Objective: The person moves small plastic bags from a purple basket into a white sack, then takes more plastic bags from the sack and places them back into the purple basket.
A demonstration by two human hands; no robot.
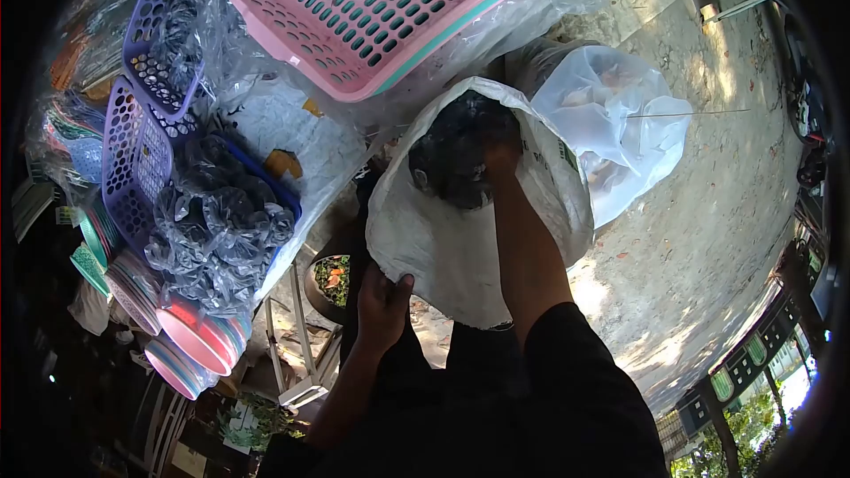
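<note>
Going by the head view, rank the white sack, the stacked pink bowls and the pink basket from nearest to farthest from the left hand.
1. white sack: gripped at its lower edge by the left hand.
2. stacked pink bowls: off to the left, lower in the picture.
3. pink basket: at the top, beyond the sack.

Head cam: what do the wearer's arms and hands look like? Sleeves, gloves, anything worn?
Both hands are bare, no gloves. The left hand shows no ring or watch. The right hand is partly hidden inside a sack. The right forearm is bare up to a dark sleeve; the left forearm is bare too.
</note>
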